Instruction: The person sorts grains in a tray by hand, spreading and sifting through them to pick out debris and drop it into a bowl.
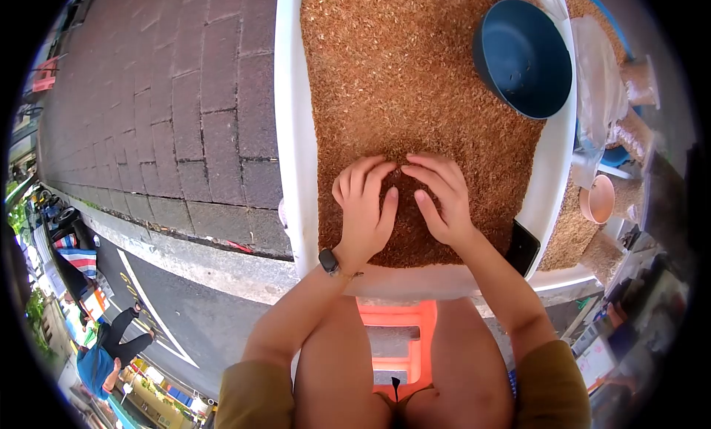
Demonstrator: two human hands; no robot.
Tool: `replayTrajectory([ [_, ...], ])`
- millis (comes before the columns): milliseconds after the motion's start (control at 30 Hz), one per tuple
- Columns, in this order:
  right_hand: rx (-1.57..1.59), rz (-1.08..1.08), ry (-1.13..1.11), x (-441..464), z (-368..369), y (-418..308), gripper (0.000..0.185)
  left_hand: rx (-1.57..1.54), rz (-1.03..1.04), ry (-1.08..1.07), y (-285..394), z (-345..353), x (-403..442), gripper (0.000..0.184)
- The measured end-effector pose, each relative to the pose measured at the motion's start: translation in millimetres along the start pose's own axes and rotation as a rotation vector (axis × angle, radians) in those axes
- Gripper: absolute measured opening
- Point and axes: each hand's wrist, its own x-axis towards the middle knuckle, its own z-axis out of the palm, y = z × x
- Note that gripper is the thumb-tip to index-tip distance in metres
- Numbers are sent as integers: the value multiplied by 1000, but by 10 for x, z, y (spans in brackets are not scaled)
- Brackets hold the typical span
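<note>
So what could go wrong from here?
The dark phone sits in the near right corner of the white tub, close to the right forearm, so a nudge might push it into the brown flakes. The blue bowl, at the tub's far right, could tip if the loose flakes there shift.

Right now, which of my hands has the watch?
Your left hand: a dark-faced watch sits on its wrist. Your right hand, also at the brown shreds, has a bare wrist.
</note>
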Motion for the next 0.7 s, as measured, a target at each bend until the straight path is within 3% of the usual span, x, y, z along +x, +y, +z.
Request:
replayTrajectory([
  [233,102,126,-77,-218,228,122,28,-205,-18,43,-123,166,-65,33],
  [433,290,259,46,-311,408,4,30,-380,-123,100,-83,212,-131,31],
  [567,576,495,185,-272,522,-154,31,-603,-300,136,48,196,-155,32],
  [700,971,887,374,-122,613,-340,37,-852,-593,204,170,192,-160,32],
])
